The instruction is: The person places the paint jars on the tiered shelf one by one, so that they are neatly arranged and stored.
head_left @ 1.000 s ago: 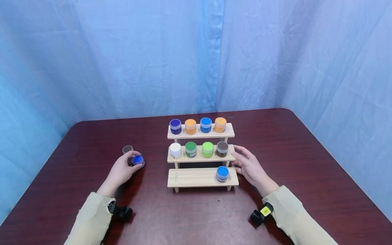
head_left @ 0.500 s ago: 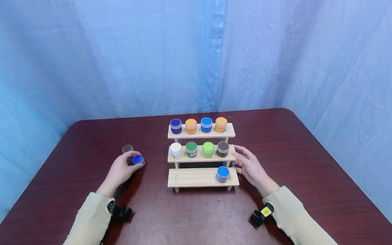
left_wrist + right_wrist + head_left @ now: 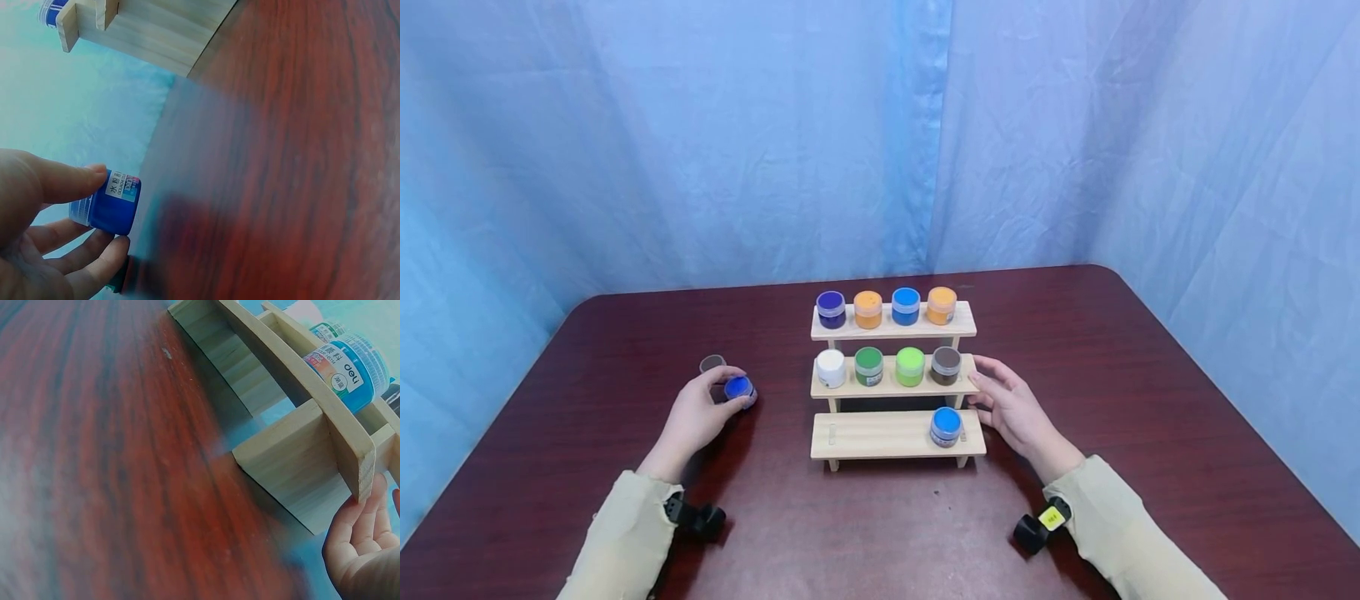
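My left hand pinches a dark blue paint jar between thumb and fingers at the table's left. The left wrist view shows the jar tilted, its label towards the camera and the thumb along its side. Just behind that hand stands a dark brown jar, partly covered by the fingers. My right hand holds the right end of a three-tier wooden rack, thumb in front and fingers behind the middle shelf. A bright blue jar stands at the right of the lowest shelf.
White, dark green, light green and brown jars line the middle shelf. Purple, orange and blue jars sit on the top shelf. Blue curtains hang behind the dark red table.
The blue jar in my left hand has shifted very slightly to the right and tilted a little. My right hand has stayed at the rack's end.
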Tool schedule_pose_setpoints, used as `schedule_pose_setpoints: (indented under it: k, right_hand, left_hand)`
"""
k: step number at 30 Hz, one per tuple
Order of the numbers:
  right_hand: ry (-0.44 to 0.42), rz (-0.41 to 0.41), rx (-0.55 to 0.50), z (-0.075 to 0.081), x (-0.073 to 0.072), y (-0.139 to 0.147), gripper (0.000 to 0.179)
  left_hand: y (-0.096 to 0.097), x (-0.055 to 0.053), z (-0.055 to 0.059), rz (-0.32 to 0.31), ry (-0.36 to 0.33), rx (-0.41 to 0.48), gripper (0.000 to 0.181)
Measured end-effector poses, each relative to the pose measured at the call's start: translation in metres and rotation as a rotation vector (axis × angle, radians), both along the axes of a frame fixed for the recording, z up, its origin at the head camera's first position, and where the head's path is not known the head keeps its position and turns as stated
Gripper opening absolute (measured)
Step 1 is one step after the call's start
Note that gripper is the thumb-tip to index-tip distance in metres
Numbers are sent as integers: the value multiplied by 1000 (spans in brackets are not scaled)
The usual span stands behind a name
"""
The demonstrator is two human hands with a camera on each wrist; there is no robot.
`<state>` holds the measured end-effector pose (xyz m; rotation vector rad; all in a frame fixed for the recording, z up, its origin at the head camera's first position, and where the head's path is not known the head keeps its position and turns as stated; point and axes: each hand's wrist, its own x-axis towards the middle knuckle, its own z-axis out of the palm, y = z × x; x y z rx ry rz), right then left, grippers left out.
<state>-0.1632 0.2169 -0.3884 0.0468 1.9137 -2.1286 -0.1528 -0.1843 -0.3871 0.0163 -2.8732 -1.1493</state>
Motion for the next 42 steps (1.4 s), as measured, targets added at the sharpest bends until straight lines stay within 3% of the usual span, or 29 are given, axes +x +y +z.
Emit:
schedule_pose_setpoints:
  k: [19,32,42]
  right_hand:
    - [2,-9,-29,0,0,1,43]
    - [4,2,-19,-1,0,1,48]
    - [15,7,-33,0,1,2,48]
  left_hand:
    - [9,7,7,77,102,18,38]
    - [16,13,19,108,174,137,39]
    - [21,15,28,86,274,147,37]
